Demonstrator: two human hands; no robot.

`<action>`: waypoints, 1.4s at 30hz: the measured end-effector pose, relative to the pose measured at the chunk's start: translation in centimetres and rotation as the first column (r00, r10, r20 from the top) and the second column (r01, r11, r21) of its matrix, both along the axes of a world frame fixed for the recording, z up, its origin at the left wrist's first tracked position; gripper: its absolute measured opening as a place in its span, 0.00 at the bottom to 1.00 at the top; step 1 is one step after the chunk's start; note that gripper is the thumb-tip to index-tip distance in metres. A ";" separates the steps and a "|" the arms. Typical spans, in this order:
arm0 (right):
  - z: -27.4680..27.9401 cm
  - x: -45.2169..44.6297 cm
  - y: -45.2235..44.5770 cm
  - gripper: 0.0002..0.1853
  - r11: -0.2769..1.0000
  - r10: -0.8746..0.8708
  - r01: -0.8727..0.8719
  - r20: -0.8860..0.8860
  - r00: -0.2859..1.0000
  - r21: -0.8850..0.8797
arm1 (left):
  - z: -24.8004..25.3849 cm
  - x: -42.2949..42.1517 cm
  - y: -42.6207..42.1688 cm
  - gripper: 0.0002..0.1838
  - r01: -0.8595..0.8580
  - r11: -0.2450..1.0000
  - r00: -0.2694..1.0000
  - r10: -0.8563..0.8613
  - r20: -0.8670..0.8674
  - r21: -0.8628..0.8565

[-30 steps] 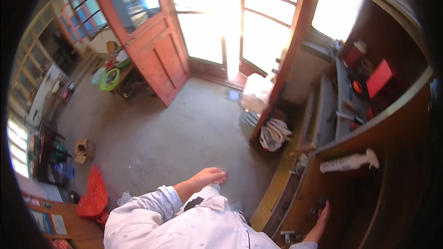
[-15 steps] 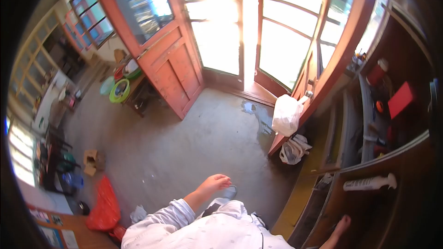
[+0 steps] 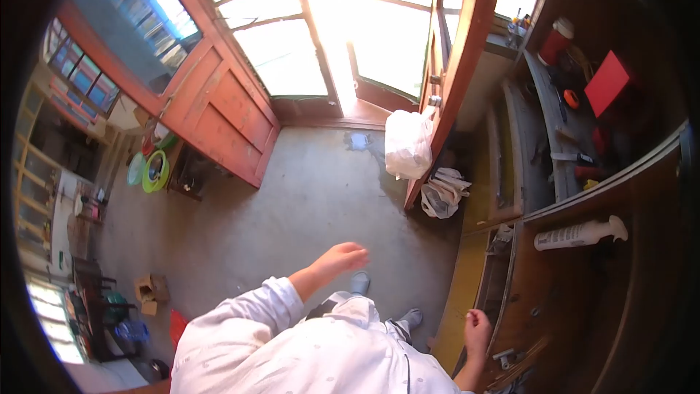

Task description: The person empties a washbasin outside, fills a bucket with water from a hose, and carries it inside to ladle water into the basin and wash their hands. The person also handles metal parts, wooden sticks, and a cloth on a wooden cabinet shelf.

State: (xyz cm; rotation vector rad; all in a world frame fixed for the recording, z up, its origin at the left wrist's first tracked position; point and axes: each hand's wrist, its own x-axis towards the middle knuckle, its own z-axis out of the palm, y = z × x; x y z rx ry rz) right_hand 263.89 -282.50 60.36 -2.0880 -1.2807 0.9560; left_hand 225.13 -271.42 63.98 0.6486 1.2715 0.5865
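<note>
Right hand [image 3: 477, 330] low beside the brown wooden cabinet [image 3: 576, 299], left hand [image 3: 339, 260] out over the concrete floor [image 3: 292, 208]. Fingers curled on both; too small to tell how tight or if they grip anything. Metal fitting [image 3: 504, 358] near right wrist, white spray bottle [image 3: 576, 235] farther up by the cabinet. Beyond: white plastic bag [image 3: 408, 144] against the reddish door, red box [image 3: 611, 84] on the shelf at right

Head camera: from above the fingers [image 3: 355, 251], forward and down (dark-rimmed).
Door side: orange-red panelled wooden door [image 3: 219, 106] beyond them.
</note>
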 end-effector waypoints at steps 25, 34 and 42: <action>4.0 -6.7 5.9 0.17 0.761 0.640 -0.649 0.175 0.748 -0.012 | 2.2 -2.3 -9.9 0.13 -0.368 0.923 0.926 0.374 -0.040 0.112; 2.5 -6.3 1.6 0.14 0.960 0.281 -0.278 0.130 0.951 -0.042 | 0.7 -0.7 -2.2 0.10 -0.035 0.998 0.999 0.033 0.033 0.061; 3.5 4.9 -3.9 0.09 0.955 -0.276 0.265 0.078 0.958 0.133 | 1.3 10.6 3.7 0.10 0.286 0.949 0.956 -0.271 -0.114 0.135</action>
